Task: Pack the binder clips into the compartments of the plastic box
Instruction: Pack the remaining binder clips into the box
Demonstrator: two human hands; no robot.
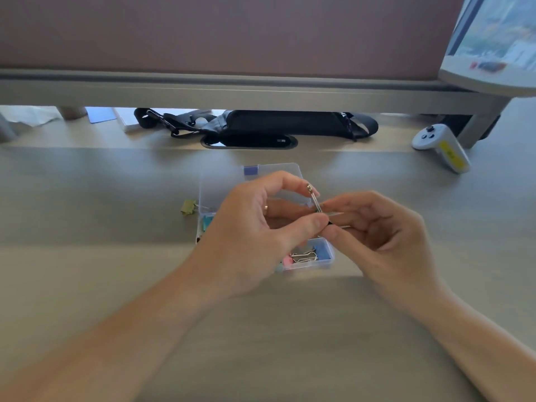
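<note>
Over the plastic box (pixel 327 264) mid-table, I've got my left hand (pixel 255 227) and right hand (pixel 385 227) both pinching one binder clip (pixel 317 205), wire handle sticking up. A blue clip (pixel 323 252) sits in the box's near-right compartment, and an olive clip (pixel 188 206) lies on the table (pixel 87 227) just left of the box.

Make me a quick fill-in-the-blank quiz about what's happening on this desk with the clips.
1. The left hand and right hand pinch one binder clip over the plastic box; the left wears a ____.
2. The olive clip lies on the desk, to the ____ of the box.
3. The white controller sits on the desk's far ____ side.
Missing words: ring; left; right.
</note>
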